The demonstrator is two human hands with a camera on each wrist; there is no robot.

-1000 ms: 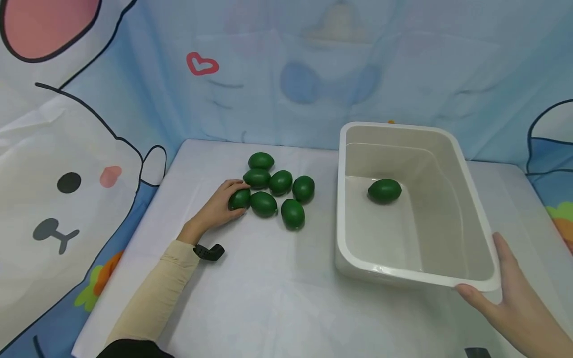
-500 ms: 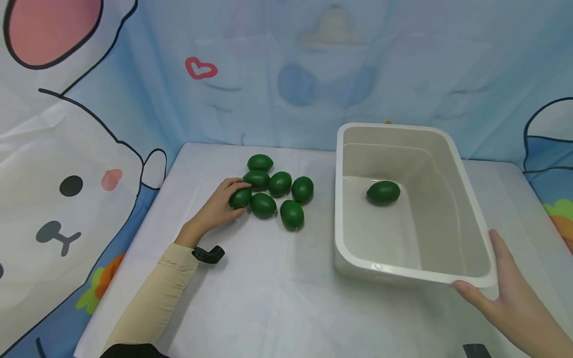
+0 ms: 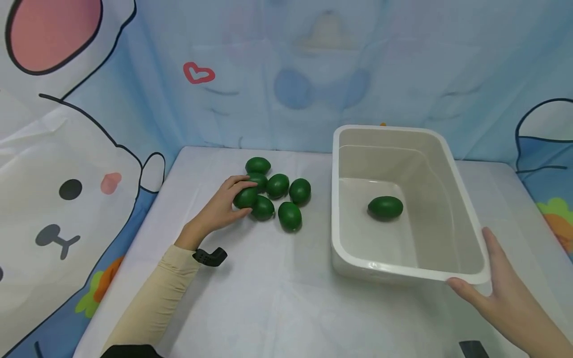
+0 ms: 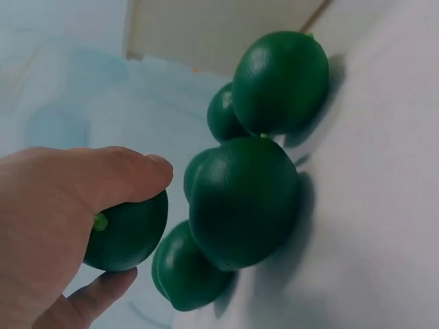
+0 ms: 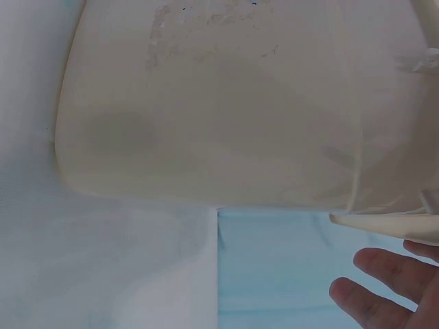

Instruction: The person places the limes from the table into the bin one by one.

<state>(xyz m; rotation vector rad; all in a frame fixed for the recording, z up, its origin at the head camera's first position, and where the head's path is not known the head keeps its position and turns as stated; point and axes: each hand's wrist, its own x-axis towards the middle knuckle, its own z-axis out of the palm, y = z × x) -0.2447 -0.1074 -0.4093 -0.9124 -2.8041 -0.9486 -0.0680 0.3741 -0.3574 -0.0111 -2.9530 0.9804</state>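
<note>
My left hand (image 3: 221,206) holds a green lime (image 3: 244,198) between thumb and fingers, at the left side of a cluster of limes. In the left wrist view the thumb lies across this lime (image 4: 134,229), its stem end facing the palm. Several other limes (image 3: 290,217) rest close together on the white table. Around the near right corner of a white plastic tub (image 3: 385,271) my right hand (image 3: 512,301) grips, thumb on the front rim and fingers along the right side. One lime (image 3: 385,208) lies inside the tub. The right wrist view shows the tub's outer wall (image 5: 206,130) and some fingertips (image 5: 384,264) by its rim.
The white-covered table (image 3: 277,308) meets a blue printed curtain (image 3: 250,99) at the back and a cartoon-printed panel (image 3: 89,149) at the left. The tub fills much of the right half. A dark object (image 3: 473,349) shows at the bottom edge, near the right wrist.
My left hand has moved slightly right with its lime, now overlapping its neighbours more. Inside the tub, the lime has rolled a little toward the near side. The right hand stays on the corner.
</note>
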